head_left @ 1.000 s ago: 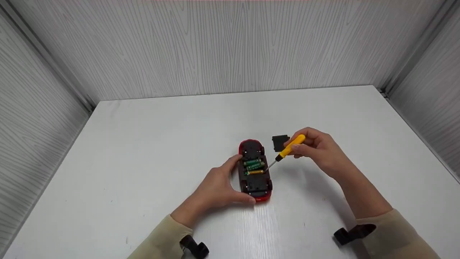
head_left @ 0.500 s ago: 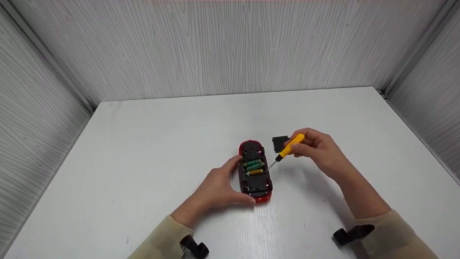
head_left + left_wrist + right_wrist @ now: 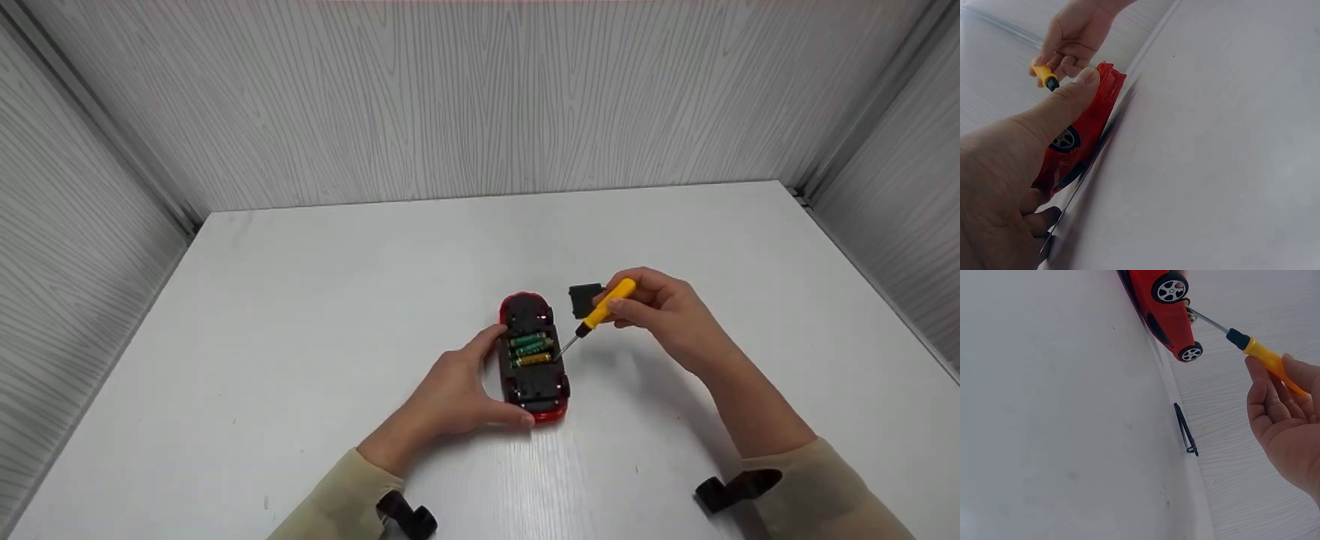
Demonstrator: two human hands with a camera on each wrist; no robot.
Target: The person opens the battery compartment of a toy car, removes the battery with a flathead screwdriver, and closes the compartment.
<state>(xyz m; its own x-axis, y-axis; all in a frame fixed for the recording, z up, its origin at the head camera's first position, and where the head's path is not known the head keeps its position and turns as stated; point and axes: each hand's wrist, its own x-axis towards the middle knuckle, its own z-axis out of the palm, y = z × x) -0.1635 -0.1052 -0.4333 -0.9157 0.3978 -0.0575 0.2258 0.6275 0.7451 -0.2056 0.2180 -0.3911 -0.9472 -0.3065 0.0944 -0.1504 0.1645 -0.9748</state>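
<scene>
A red toy car [image 3: 538, 384] lies upside down on the white table, its black underside up and the battery bay uncovered. Inside the bay sit two green batteries [image 3: 531, 343] and one gold battery [image 3: 533, 360]. My left hand [image 3: 457, 390] grips the car from the left, thumb at the near end and fingers along the far side. Pinched in my right hand [image 3: 660, 307] is a yellow-handled screwdriver [image 3: 610, 304], slanting down to the left. Its tip is right at the bay's right edge, by the end of the gold battery. The right wrist view shows its shaft [image 3: 1210, 319] reaching the car between the wheels.
A black battery cover [image 3: 583, 300] lies on the table beyond the car, partly behind my right hand. White wood-grain panels [image 3: 480, 97] stand at the back and both sides of the white table [image 3: 337, 285].
Almost nothing moves. Over the last second the gold battery has tilted slightly in the bay, while the screwdriver tip stays by its end and both hands hold their places.
</scene>
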